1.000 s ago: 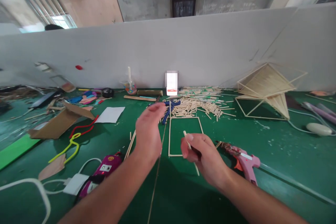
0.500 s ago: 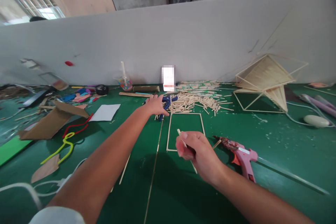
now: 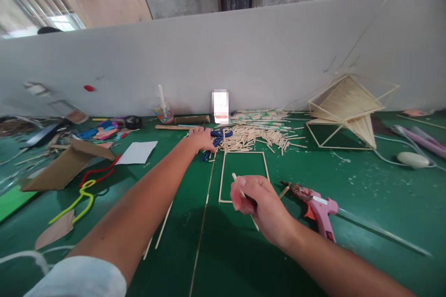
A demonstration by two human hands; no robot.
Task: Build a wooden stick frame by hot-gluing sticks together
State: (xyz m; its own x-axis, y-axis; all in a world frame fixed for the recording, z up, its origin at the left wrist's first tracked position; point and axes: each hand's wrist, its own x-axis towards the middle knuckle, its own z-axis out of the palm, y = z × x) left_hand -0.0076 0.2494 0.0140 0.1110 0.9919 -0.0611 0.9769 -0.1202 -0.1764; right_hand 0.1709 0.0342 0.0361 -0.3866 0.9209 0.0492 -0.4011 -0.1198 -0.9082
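My right hand (image 3: pixel 256 199) is closed around a thin wooden stick (image 3: pixel 235 177), above the lower right part of a rectangular stick frame (image 3: pixel 222 176) lying on the green table. Farther off, my left hand (image 3: pixel 202 140) reaches to the left side of a blue-handled tool (image 3: pixel 216 139); its fingers are bent downward and what they touch is partly hidden. Behind the frame lies a pile of short wooden sticks (image 3: pixel 251 138). A pink glue gun (image 3: pixel 318 206) rests right of my right hand.
At the back right stands a wooden stick model (image 3: pixel 348 106). A bright phone (image 3: pixel 220 106) leans on the grey partition. White paper (image 3: pixel 137 152), cardboard (image 3: pixel 59 167) and yellow pipe cleaner (image 3: pixel 91 199) lie left; a cup (image 3: pixel 163 113) stands behind.
My left hand has come down slightly and its fingers have drawn in beside the blue-handled tool. My right hand keeps its hold on the stick. The view has shifted slightly.
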